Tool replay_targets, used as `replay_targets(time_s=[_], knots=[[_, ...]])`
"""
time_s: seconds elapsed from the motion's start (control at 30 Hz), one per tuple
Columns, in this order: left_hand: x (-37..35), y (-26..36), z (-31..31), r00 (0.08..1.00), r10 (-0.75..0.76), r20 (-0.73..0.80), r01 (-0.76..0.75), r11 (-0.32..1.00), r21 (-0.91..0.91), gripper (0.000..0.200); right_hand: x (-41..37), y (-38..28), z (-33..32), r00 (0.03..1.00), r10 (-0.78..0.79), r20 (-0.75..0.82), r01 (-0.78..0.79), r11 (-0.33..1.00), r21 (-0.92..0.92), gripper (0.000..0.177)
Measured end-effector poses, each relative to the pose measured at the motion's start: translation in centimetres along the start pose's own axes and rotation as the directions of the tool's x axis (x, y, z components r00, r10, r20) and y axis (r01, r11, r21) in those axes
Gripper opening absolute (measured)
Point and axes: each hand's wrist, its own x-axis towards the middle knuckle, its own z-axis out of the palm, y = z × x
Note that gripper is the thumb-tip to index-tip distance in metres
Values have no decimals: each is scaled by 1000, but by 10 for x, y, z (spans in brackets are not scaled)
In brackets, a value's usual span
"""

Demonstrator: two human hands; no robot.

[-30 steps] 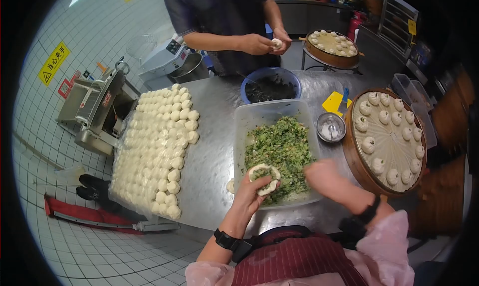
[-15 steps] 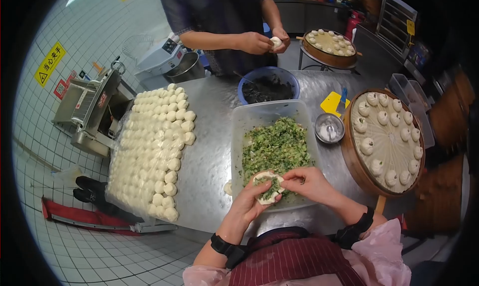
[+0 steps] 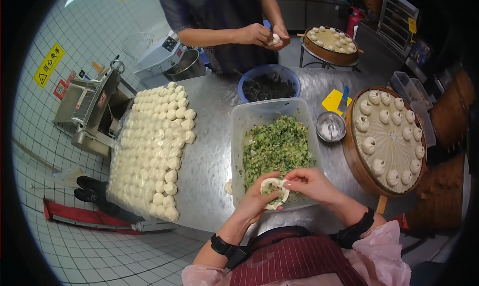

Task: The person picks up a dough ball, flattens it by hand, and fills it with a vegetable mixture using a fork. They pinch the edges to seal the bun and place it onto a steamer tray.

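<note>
A round of dough with green filling, a half-formed bun (image 3: 274, 192), rests in my left hand (image 3: 252, 202), whose thumb lies over the filling. My right hand (image 3: 312, 183) pinches the bun's right edge between thumb and fingertips. Both hands are above the near end of a clear plastic tub (image 3: 235, 131) holding chopped green filling (image 3: 277, 143). A dough ball (image 3: 228, 187) sits by the tub's left side, partly hidden. To the right, a bamboo steamer (image 3: 351, 158) carries several pleated buns (image 3: 368, 145).
Rows of dough balls (image 3: 171, 176) lie at left, partly under plastic film. Behind the tub are a blue bowl (image 3: 298, 81) of dark filling and a co-worker's hands (image 3: 262, 35) with a bun. A metal bowl (image 3: 331, 126) and yellow scraper (image 3: 331, 102) sit between tub and steamer.
My fingers have shifted along the bun's rim, and its opening looks a little narrower and tilted differently. The co-worker's hands have moved slightly. The view has shifted slightly.
</note>
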Motion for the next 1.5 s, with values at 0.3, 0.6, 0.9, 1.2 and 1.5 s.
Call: replay_targets(time_s=[0.3,0.6,0.9,1.2,1.5], knots=[[-1,8,-8,981,-65,181,82,993,-86,45,0,5,-4,988,-142,-67,122,961,-248,17],[5,4,-5,991,-105,82,96,990,99,36,2,8,-3,970,-231,-81,194,928,-317,16],[1,0,-8,992,0,125,-45,934,354,23,-2,-3,7,917,-396,49,354,752,-557,12],[-1,15,-6,988,38,149,-109,858,502,43,3,-6,9,890,-444,101,418,709,-568,14],[1,9,-6,992,-115,53,115,993,-3,41,3,-4,5,928,-362,-91,284,842,-459,17]])
